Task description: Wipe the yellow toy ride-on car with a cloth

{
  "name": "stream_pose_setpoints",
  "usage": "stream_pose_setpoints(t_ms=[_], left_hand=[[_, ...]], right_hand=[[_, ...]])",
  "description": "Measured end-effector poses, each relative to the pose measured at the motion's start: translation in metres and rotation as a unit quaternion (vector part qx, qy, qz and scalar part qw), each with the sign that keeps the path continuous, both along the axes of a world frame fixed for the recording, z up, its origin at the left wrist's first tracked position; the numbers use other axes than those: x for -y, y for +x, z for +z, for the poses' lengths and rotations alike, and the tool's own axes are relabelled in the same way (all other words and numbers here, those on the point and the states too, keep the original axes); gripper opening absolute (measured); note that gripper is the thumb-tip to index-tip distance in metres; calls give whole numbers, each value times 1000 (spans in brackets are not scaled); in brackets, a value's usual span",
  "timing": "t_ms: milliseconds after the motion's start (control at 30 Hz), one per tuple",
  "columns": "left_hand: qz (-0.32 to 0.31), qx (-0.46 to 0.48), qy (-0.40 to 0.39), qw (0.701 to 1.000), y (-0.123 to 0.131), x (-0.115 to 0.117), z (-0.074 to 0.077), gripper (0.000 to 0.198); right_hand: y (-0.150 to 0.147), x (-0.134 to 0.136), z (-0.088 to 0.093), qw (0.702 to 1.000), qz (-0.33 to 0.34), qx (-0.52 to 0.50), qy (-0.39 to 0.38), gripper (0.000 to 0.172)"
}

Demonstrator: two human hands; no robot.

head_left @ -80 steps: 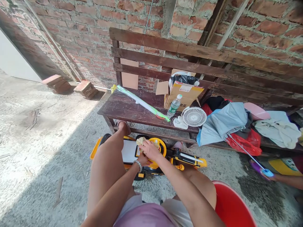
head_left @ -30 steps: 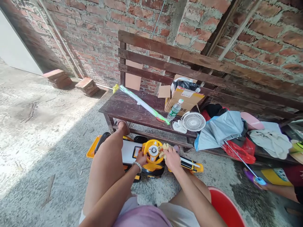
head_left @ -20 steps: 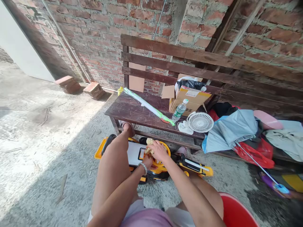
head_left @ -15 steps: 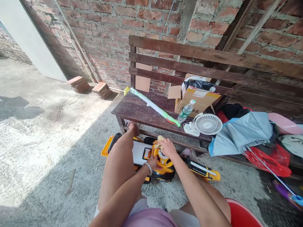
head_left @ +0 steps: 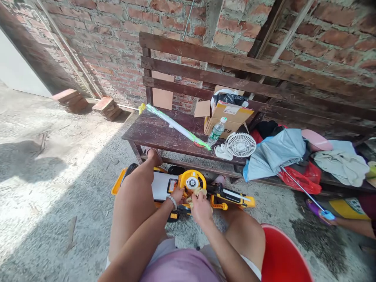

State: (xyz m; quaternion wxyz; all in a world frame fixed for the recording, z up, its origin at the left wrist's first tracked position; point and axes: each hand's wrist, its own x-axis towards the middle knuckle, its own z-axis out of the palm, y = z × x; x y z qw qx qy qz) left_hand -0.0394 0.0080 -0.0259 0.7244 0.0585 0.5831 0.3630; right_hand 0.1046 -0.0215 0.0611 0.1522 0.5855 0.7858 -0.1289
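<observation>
While right hand [head_left: 202, 209] holds pale cloth [head_left: 199, 191] at near-right rim of yellow wheel [head_left: 192, 182], left hand [head_left: 176, 194] sits at near-left rim, grip unclear; wheel's centre just far of both, toy car [head_left: 160, 187] lying left to right.

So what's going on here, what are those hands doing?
A person has both hands on or near a yellow toy car. The right hand holds a pale cloth at the near side of the yellow wheel. The left hand is at the wheel's rim, but its grip is partly hidden. A bottle and a fan are on the bench.
</observation>
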Motion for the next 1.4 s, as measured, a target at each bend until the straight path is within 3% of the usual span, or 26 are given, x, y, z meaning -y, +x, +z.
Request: stream_pose_setpoints(t_ms=[100,233,300,400,467,533,600,700,800,967,1067,1167,1300,1400], left_hand=[[7,-38,-4,999,-1,0,1,34],[-11,-64,-20,998,-1,0,3,34],[-17,-67,-26,997,0,0,3,36],[-23,-61,-34,997,0,0,2,43],[-26,-56,-38,997,-1,0,2,47],[-29,-56,-38,997,-1,0,2,47],[-35,-57,-37,997,-2,0,2,47],[-39,-54,-33,997,-3,1,1,53],[-33,-47,-19,998,-4,3,0,62],[-17,-29,-4,999,-1,5,-2,63],[-8,-30,-7,999,0,5,-2,53],[-6,-29,-14,999,0,5,-2,46],[1,-32,-18,999,-1,6,0,43],[8,-37,-20,999,-1,6,4,34]], right_hand=[[-9,11,-2,999,18,-34,0,49],[21,8,-1,995,84,-55,-8,52],[44,-4,6,995,83,-50,-15,51],[59,-37,23,998,28,-43,27,51],[48,-61,32,995,24,-69,63,52],[24,-79,33,988,86,-116,52,52],[-4,-88,26,974,174,-148,2,51],[-35,-97,10,962,225,-150,-41,55],[-37,-113,3,972,197,-130,-14,54],[2,-140,11,994,95,-52,18,55],[19,-125,10,997,54,-42,23,56],[21,-87,3,997,20,-67,25,55],[6,-42,-2,990,99,-101,-12,53],[-7,-36,1,985,144,-90,-16,46]])
